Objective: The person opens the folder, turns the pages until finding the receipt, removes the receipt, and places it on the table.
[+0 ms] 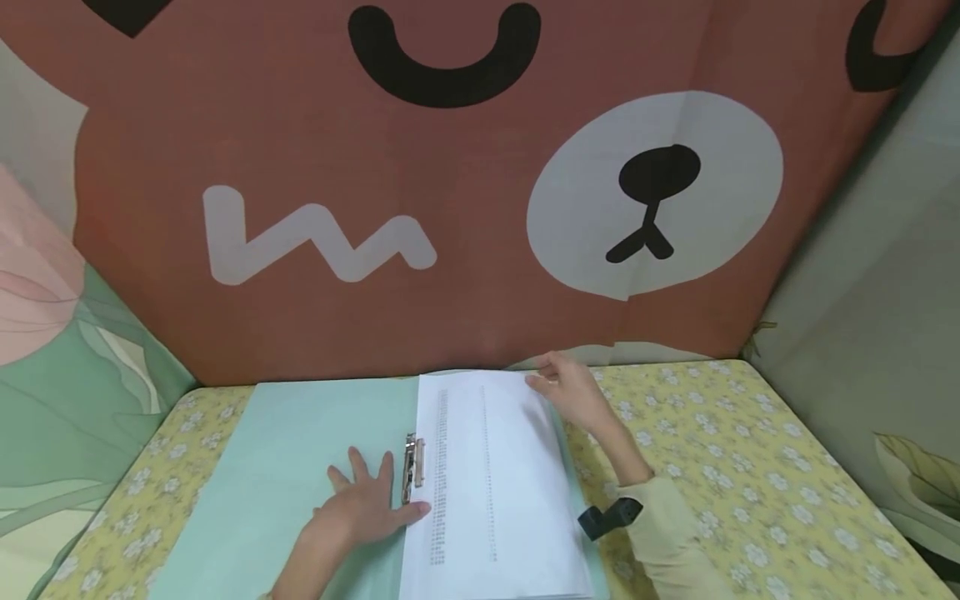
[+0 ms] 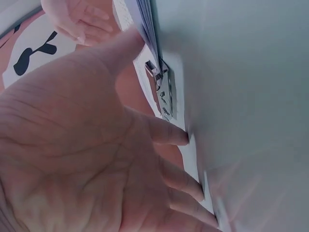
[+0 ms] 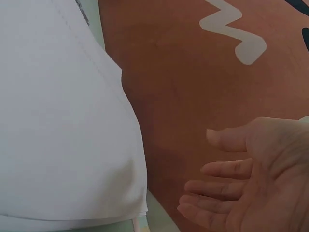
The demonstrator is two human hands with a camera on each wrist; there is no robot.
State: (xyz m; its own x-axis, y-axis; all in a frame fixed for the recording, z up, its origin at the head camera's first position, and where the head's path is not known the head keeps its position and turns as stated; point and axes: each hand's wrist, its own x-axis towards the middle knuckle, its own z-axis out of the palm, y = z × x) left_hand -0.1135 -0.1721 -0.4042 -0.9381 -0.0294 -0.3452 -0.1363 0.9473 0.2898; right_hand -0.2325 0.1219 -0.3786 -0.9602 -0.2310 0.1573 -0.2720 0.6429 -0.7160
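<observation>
A pale green folder (image 1: 322, 417) lies spread out on the table, with a stack of white printed paper (image 1: 525, 475) on its right side. Near the fold, a metal clip (image 1: 410, 471) holds the left edge of the sheets. My left hand (image 1: 360, 507) has its fingers spread over the green cover, its thumb reaching the stack's left edge beside the clip. By the upper right corner of the paper is my right hand (image 1: 576, 398). The right wrist view shows its fingers (image 3: 217, 188) loosely bent, apart from the sheets and holding nothing.
A yellow flowered cloth (image 1: 720, 467) covers the table. Behind it rises a brown backdrop (image 1: 450, 317) with cartoon faces; printed fabric walls (image 1: 870, 275) stand at both sides. A black strap device (image 1: 609, 518) sits on the right wrist.
</observation>
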